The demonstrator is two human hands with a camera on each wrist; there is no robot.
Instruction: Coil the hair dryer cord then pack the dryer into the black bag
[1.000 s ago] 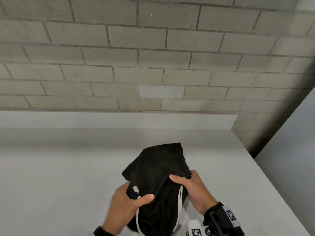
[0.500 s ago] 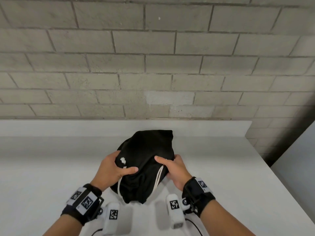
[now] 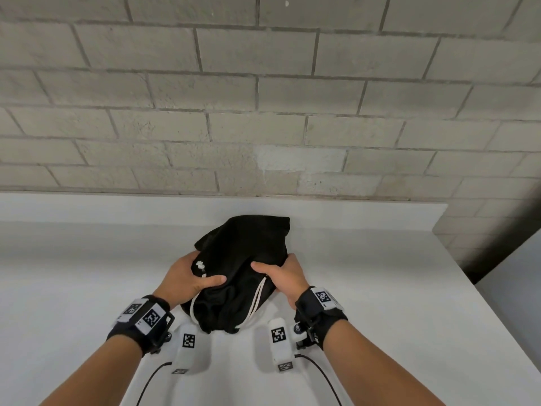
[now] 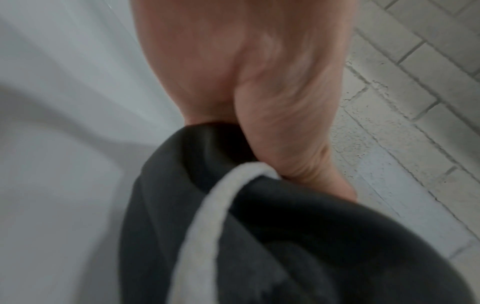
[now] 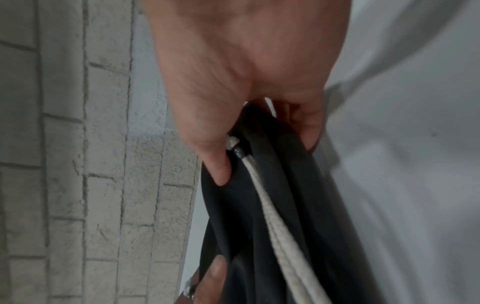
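Note:
A bulging black drawstring bag [image 3: 243, 259] with white cords [image 3: 257, 297] lies on the white counter [image 3: 73, 288], its gathered mouth toward me. My left hand [image 3: 190, 276] grips its left side, thumb pressed across the fabric. My right hand [image 3: 281, 273] grips the right side, thumb on top. In the left wrist view the left hand [image 4: 272, 123] holds the dark bag [image 4: 285, 236] and a white cord [image 4: 207, 216]. The right wrist view has the right hand [image 5: 233, 102] pinching the bag [image 5: 272, 205] beside a cord [image 5: 272, 205]. No hair dryer or its cord is visible.
A grey brick wall [image 3: 263, 98] rises behind the counter's low white back ledge [image 3: 117, 206]. The counter's right edge [image 3: 474, 291] drops off beside a grey panel [image 3: 515, 288]. Thin black cables [image 3: 152, 379] trail from the wrist cameras.
Both hands have carried the bag away from me toward the wall. My view has tilted so that wrists and forearms now show. The grips look unchanged.

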